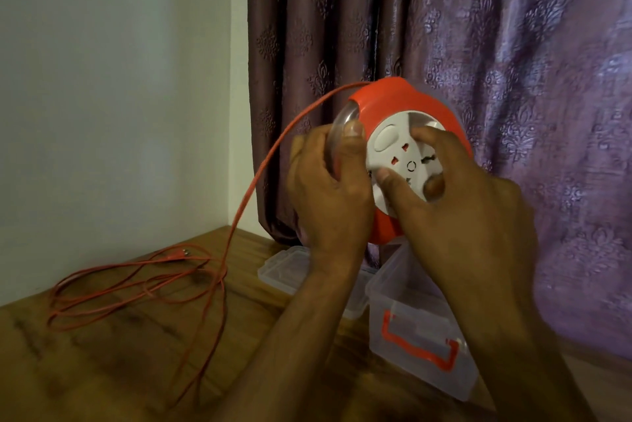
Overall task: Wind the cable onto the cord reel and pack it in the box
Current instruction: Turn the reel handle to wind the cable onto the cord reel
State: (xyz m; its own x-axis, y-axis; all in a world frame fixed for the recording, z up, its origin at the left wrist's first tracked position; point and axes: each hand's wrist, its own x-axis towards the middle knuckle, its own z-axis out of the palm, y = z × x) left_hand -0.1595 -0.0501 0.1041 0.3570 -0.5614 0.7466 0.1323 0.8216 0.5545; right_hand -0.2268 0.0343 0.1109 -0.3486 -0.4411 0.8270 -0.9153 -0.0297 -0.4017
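You are holding the orange cord reel [407,134] up in the air in front of the purple curtain [513,79], above the table [119,353]. Your left hand [328,189] is gripping its left rim, thumb on the front. Your right hand [458,202] is curling its fingertips onto the white socket face [403,154]. The orange cable [260,168] is running from the reel's top down to loose loops on the table at the left. The clear box [420,329] and its lid [287,271] are lying on the table below the reel.
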